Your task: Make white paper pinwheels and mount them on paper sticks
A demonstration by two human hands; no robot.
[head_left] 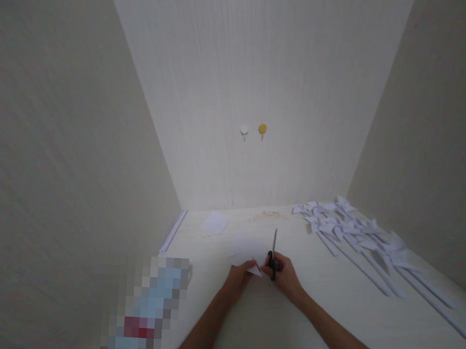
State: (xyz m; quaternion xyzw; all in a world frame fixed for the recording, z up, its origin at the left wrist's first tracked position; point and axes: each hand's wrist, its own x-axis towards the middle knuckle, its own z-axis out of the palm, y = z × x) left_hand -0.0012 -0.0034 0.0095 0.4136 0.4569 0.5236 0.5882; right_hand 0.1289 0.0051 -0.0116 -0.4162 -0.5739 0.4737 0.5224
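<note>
My left hand [237,281] pinches a small folded piece of white paper [255,271], with a dark line showing along it near the fingertips. In my right hand [287,278] is a pair of scissors [274,243] with black handles. The blades look closed and point away from me, apart from the paper. The tips of my right thumb and finger are close to the paper's edge; I cannot tell whether they touch it. Just beyond my hands a white paper sheet [246,245] lies on the pale table [287,325].
Folded white paper shapes [332,223] and rolled paper sticks [372,275] spread along the right. Another sheet [216,222] lies back left, near a paper stick [173,232]. A blurred-out object [149,306] stands front left. Walls close three sides; two hooks [262,129] hang behind.
</note>
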